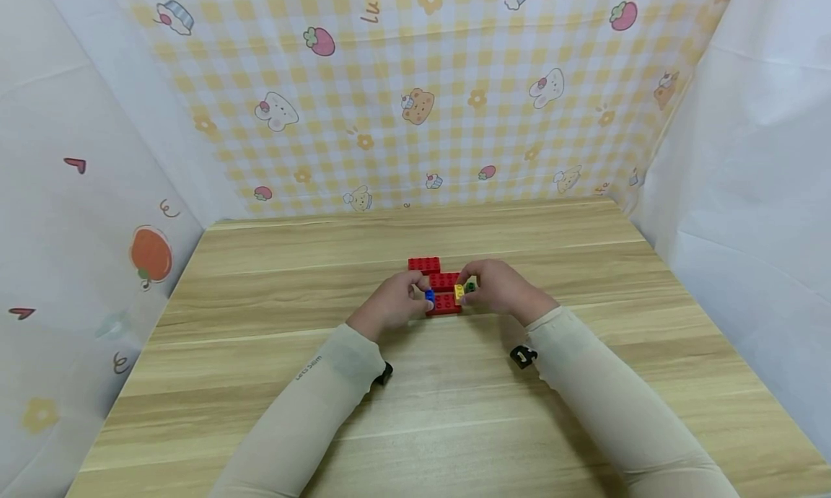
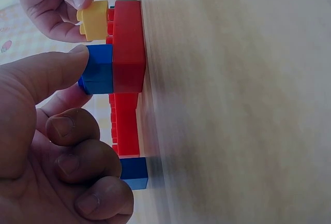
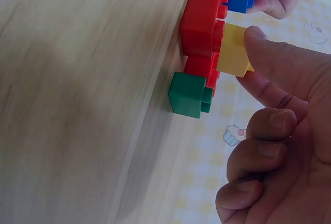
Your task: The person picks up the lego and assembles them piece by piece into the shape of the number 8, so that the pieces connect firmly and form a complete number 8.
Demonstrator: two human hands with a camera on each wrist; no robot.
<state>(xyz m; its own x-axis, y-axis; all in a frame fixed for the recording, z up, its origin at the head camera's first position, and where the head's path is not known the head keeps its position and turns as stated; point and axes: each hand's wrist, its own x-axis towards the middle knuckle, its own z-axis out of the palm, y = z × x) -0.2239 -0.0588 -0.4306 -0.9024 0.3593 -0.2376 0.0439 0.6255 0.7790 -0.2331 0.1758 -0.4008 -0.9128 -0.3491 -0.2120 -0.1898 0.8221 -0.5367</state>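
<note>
Three red building bricks stand on the table: a near one (image 1: 445,307), a middle one (image 1: 441,280) and a far one (image 1: 424,264). My left hand (image 1: 392,303) pinches a small blue brick (image 2: 99,70) between thumb and index finger; it sits flush on the left end of the near red brick. With thumb and index finger, my right hand (image 1: 498,287) pinches a small yellow brick (image 3: 234,50) at that brick's right end. Red studs show below the yellow brick in the left wrist view. The other fingers of both hands are curled in.
A small green brick (image 3: 187,94) stands on the table to the right of the red bricks. Another blue brick (image 2: 134,173) is partly hidden behind my left fingers. A checked cloth (image 1: 454,123) hangs behind the wooden table (image 1: 428,418).
</note>
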